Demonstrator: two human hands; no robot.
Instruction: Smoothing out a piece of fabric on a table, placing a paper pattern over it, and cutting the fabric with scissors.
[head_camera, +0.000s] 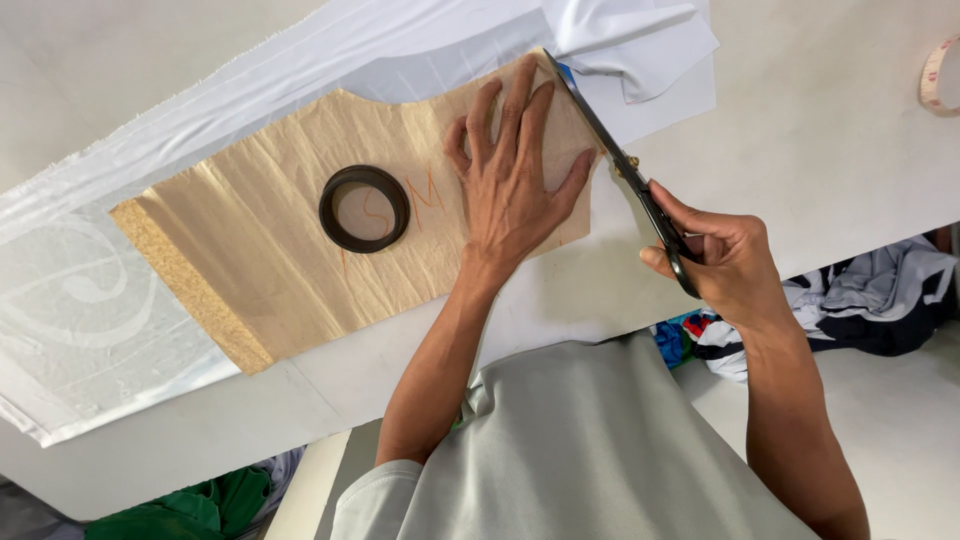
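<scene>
A tan paper pattern piece (270, 230) lies on white fabric (90, 310) spread over a white table (830, 150). My left hand (515, 180) presses flat on the pattern's right end, fingers spread. My right hand (725, 260) grips the black handles of long scissors (615, 155), whose blades run along the pattern's right edge into the white fabric. A dark ring (364, 208) rests on the pattern as a weight, left of my left hand, next to orange handwritten marks.
A loose fold of white fabric (630, 40) lies past the scissor tips. A roll of tape (938, 75) sits at the right edge. Piles of coloured cloth lie below the table at right (860, 300) and lower left (190, 505).
</scene>
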